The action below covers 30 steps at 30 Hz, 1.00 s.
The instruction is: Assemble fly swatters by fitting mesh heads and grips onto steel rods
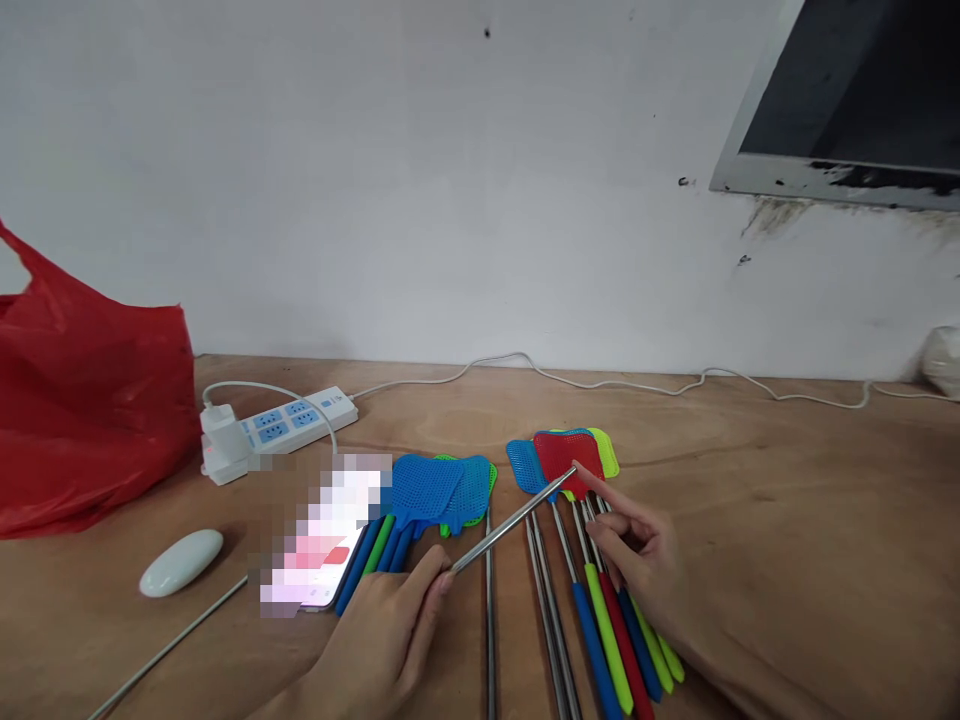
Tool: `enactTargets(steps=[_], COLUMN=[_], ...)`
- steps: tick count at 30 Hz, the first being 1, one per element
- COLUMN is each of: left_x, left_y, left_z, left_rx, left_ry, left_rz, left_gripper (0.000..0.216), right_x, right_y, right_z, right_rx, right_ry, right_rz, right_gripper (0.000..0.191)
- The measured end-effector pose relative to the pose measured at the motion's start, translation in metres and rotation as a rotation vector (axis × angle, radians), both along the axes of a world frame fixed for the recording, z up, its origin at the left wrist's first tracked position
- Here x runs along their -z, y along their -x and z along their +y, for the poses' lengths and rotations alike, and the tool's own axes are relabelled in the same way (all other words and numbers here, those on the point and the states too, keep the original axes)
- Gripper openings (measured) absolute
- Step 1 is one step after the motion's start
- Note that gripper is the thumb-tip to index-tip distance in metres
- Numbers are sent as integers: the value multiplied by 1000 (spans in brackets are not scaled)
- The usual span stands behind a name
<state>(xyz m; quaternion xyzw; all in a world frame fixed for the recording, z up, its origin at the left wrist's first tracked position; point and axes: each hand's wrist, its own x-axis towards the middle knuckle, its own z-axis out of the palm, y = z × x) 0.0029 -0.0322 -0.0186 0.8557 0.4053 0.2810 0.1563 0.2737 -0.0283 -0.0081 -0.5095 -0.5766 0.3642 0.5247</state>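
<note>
My left hand (390, 625) is closed round the lower end of a telescopic metal rod (517, 517), which slants up to the right. My right hand (634, 540) has its index finger stretched out, its tip at the rod's far end; the thumb and other fingers are bent and apart. Beneath the right hand lie fly swatters with a red head (570, 455), a blue head (524, 466) and a yellow-green head (606, 450), their coloured handles towards me. More bare metal rods (551, 620) lie between my hands. Left of them are blue swatter heads (426, 488) with a green one partly underneath.
A phone (330, 540), its screen lit and pixelated, lies left of the swatters. Beyond it sits a white power strip (300, 420) with a plugged-in charger and cable. A white mouse (182, 563) and a red plastic bag (90, 400) are at the left. A wall stands behind.
</note>
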Motion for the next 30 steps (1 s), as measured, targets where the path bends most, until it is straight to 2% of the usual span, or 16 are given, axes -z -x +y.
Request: enactTargets(steps=[3,8,14,20,26,30], left_x=[8,12,0,-15,-27,-28], left_y=[-1,-3,-7,-6,-7,-10], left_z=[0,0,-2,-2,-4,-3], left_rx=[7,-4,76,200,307,275], left_ry=[-22,-38,-17,90,82,44], left_rz=[2,8,34,108,25,87], left_gripper=[27,25,25,19,7,9], right_x=[5,3,-14,-8,-9,-9], right_y=[1,7,12,18,9,7], right_z=[-4,-7,-2,5,15,19], right_rx=[-107,-195,-144,-203,5,43], right_ry=[-39,-16,-51,92,147,168], right_rz=[-123,-111,104,375,580,514], right_gripper=[47,49,29,27,34,39])
